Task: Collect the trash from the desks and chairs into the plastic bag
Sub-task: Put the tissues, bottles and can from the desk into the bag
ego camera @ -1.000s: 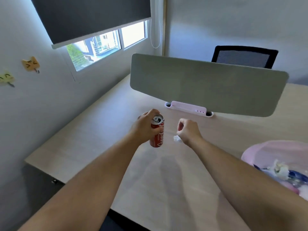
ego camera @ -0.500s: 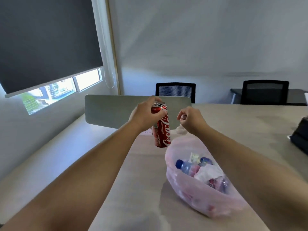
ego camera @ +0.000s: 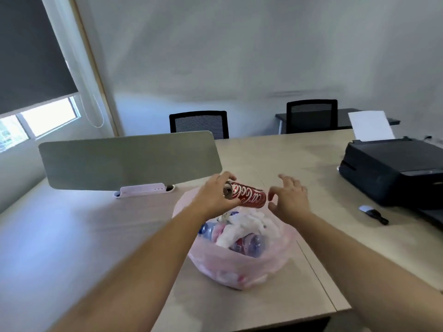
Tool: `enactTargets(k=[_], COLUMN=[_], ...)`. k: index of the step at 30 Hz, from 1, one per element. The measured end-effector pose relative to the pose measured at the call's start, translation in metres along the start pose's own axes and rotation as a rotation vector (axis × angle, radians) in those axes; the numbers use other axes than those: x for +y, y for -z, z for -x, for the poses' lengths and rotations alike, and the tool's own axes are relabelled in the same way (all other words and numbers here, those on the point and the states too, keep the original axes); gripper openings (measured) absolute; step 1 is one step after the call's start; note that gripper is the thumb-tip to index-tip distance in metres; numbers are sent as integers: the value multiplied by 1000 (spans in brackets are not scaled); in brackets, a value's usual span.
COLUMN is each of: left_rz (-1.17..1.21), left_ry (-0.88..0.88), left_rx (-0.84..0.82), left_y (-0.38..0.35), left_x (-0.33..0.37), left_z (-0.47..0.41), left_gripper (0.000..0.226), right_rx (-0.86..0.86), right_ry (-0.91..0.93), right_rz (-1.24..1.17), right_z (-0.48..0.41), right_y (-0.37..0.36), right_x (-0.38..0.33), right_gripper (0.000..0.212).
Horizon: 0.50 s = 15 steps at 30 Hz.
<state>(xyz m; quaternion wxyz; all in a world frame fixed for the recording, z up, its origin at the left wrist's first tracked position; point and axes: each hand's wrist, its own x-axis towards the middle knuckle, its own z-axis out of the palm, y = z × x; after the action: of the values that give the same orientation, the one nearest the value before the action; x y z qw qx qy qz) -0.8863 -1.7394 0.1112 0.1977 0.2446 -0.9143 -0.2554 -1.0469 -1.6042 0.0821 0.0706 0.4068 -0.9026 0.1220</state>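
We hold the red cola can (ego camera: 249,196) sideways just above the pink plastic bag (ego camera: 215,262), left hand (ego camera: 213,195) w/ grip clamped round its top end. Right hand (ego camera: 291,196) by the can's other end, grip apart, fingers spread. In the bag: clear bottles (ego camera: 207,230), crumpled white tissue (ego camera: 249,224). Bag sits on the surface (ego camera: 84,236); divider panel (ego camera: 129,159) behind-left of it, printer (ego camera: 393,171) well to its right.
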Motion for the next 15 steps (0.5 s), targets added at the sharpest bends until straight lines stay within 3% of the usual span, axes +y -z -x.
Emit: enactTargets(k=[3, 6, 10, 15], left_rz=[-19, -106, -232, 121], left_ry=[-5, 10, 109, 144], left_rx=[-43, -87, -108, -387], left_y=[-32, -61, -96, -103], left_x=[-4, -9, -14, -12], left_z=[1, 7, 9, 4], left_gripper=[48, 51, 60, 72], right_rx=[-238, -333, -246, -113], right_ry=[-195, -232, -248, -210], right_rz=[-98, -247, -382, -551], right_z=[0, 1, -2, -11], right_y=[-17, -32, -41, -38], right_x=[22, 37, 35, 18], right_gripper=[36, 47, 54, 53])
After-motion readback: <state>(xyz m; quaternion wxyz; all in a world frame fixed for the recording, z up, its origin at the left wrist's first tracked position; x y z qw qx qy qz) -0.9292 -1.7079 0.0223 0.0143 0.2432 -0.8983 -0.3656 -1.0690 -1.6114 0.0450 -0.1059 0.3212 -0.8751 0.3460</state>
